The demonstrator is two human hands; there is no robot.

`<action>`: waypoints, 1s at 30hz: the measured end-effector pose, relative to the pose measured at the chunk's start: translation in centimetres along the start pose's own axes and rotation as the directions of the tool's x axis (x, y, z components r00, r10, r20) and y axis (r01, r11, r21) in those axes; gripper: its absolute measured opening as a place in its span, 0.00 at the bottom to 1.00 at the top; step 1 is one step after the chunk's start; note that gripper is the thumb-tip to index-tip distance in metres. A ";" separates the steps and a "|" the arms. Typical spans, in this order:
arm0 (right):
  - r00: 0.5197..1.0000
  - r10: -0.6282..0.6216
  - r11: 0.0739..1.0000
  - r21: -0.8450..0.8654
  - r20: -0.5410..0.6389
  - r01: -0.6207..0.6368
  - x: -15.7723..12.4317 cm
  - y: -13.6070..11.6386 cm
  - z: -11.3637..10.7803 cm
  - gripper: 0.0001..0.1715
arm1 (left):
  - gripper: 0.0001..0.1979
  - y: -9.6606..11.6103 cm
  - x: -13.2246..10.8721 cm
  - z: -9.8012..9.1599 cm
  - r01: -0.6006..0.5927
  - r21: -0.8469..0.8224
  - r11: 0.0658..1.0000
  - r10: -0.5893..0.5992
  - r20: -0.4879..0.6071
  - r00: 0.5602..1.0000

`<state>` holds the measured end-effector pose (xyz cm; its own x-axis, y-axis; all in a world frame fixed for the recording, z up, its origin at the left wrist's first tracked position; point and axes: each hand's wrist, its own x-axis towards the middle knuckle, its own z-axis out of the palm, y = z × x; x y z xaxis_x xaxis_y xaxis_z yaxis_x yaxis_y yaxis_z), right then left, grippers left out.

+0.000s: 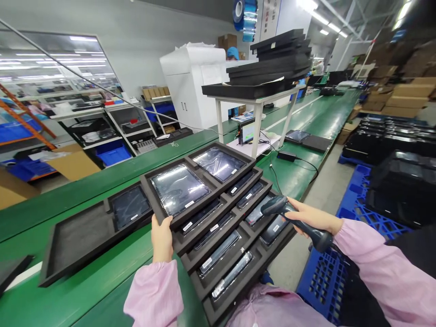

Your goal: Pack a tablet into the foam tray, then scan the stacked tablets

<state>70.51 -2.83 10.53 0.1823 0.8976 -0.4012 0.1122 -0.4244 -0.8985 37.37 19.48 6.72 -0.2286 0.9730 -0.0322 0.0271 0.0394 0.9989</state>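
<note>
My left hand (162, 237) grips the near edge of the top black foam tray (160, 212), which carries two wrapped tablets (180, 188). That tray tops a fanned stack of several similar trays (235, 277), their exposed edges showing wrapped devices. My right hand (311, 217) holds a dark handheld barcode scanner (289, 213), its head pointing left over the stack's right side. Both arms wear pink sleeves.
Another black tray (78, 240) with one tablet lies left on the green bench (85, 290). A white stand (257, 113) bears piled black trays; a small screen sits beneath it. Blue pallets (350, 204) with black trays stand right. A person in a blue cap is behind the white cabinet.
</note>
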 end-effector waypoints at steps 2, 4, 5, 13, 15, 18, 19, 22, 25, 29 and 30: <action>1.000 -0.002 1.000 0.001 -0.003 0.002 0.1 0.1 -0.1 0.44 | 0.27 0.2 0.0 0.1 0.012 -0.014 1.000 -0.012 0.004 1.000; 1.000 -0.007 1.000 -0.001 0.002 0.007 0.1 0.1 -0.3 0.45 | 0.28 0.4 -0.1 0.1 0.017 -0.021 1.000 -0.017 0.007 1.000; 1.000 -0.007 1.000 -0.004 0.007 0.007 0.1 0.0 -0.4 0.45 | 0.28 0.5 -0.2 0.2 0.017 -0.018 1.000 -0.017 0.003 1.000; 0.999 0.021 1.000 -0.009 0.032 -0.021 -0.7 0.4 -1.4 0.54 | 0.26 0.7 -0.4 0.3 0.031 -0.033 0.999 -0.032 -0.009 0.999; 0.999 0.010 1.000 -0.015 0.040 -0.010 -0.7 0.5 -1.5 0.55 | 0.27 0.6 -0.3 0.3 0.036 -0.044 0.998 -0.037 -0.010 0.999; 0.998 0.000 1.000 -0.020 0.063 0.001 -0.5 0.2 -1.8 0.57 | 0.27 0.6 -0.2 0.3 0.038 -0.058 0.998 -0.039 -0.016 0.999; 0.998 -0.002 1.000 -0.025 0.069 0.004 -0.5 0.1 -1.8 0.57 | 0.27 0.6 -0.2 0.3 0.038 -0.058 0.998 -0.039 -0.020 0.999; 0.997 0.004 0.999 -0.042 0.079 -0.001 -0.5 0.3 -2.1 0.55 | 0.28 0.8 -0.2 0.3 0.036 -0.058 0.998 -0.037 -0.018 0.999; 0.995 0.043 0.998 -0.051 0.090 -0.038 -1.2 1.6 -2.4 0.54 | 0.27 0.7 -0.2 0.3 0.028 -0.044 0.999 -0.028 -0.011 1.000; 0.990 0.096 0.995 -0.015 0.099 -0.095 -2.4 4.1 -2.7 0.56 | 0.27 0.1 0.1 0.1 -0.013 0.010 1.000 0.013 -0.002 1.000; 0.991 0.094 0.996 0.002 0.096 -0.094 -2.6 4.6 -2.7 0.56 | 0.26 0.0 0.2 0.1 -0.035 0.022 0.999 0.035 0.001 0.999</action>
<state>73.19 -7.45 7.97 0.0971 0.8611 -0.4991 0.0930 -0.5071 -0.8569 37.38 19.70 6.74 -0.2267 0.9740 0.0028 0.0569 0.0103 0.9983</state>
